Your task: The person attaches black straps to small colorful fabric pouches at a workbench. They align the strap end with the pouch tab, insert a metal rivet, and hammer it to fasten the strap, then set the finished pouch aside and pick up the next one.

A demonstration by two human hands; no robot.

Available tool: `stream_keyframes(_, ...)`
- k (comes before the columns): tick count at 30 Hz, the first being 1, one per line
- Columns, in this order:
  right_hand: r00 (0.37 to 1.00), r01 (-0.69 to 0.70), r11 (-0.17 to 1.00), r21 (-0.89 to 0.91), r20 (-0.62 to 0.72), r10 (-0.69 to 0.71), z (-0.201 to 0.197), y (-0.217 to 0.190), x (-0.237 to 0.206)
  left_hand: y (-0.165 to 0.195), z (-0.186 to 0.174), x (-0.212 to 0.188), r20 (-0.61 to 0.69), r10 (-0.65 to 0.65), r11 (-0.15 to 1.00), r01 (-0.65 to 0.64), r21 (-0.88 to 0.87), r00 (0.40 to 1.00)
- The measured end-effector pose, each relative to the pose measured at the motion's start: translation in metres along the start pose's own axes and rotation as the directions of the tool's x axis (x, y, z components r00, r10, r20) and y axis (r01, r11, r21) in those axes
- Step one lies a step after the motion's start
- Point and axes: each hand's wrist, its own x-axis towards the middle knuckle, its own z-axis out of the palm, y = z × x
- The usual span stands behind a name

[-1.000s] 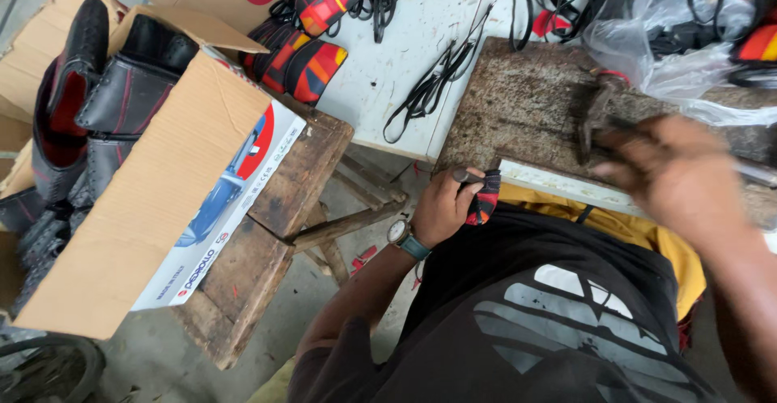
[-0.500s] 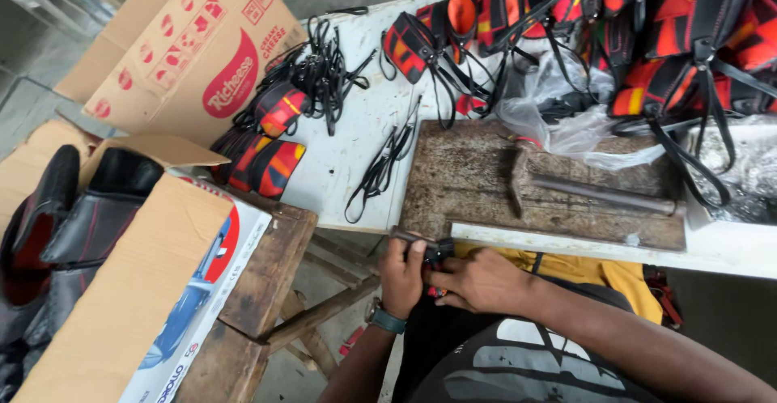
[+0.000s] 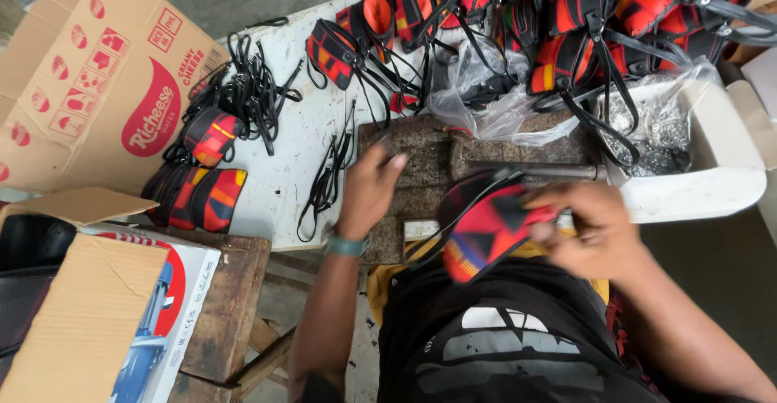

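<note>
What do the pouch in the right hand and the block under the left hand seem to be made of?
Pouch: apparently woven fabric, matte, with a printed red, black and yellow pattern and a black strap. Block: probably worn wood, rough, grey-brown and scuffed; stone cannot be ruled out.

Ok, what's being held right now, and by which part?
The right hand grips a small red-and-black patterned pouch at its right edge. The left hand holds nothing that shows; it reaches over the wooden block.
</note>
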Motion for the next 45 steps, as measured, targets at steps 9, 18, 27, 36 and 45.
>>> stream_keyframes(9, 0.931, -0.089, 0.993, 0.078, -0.348, 0.11, -0.025, 0.022, -0.021, 0.051, 0.119, 0.139, 0.203, 0.22, 0.88, -0.284, 0.38, 0.954)
stream_keyframes(18, 0.965, 0.105, 0.836, -0.539, -0.149, -0.217, -0.011, 0.032, -0.003, -0.008, 0.089, 0.04, 0.217, 0.274, 0.243, 0.151, -0.958, 0.937)
stream_keyframes(27, 0.987, 0.119, 0.916, -0.383, -0.058, -0.152, 0.044, 0.0, 0.008, -0.005, 0.084, 0.005, 0.192, 0.379, -0.04, 0.223, -0.974, 0.905)
stream_keyframes(36, 0.99, 0.083, 0.993, 0.08, -0.124, -0.073, 0.06, 0.01, -0.004, 0.001, 0.072, 0.007, 0.127, 0.415, -0.023, 0.15, -0.988, 0.901)
stream_keyframes(45, 0.99, -0.029, 0.948, -0.317, -0.137, -0.015, 0.037, -0.016, 0.032, 0.01, 0.042, -0.02, 0.115, 0.106, 0.334, 0.073, -0.94, 0.988)
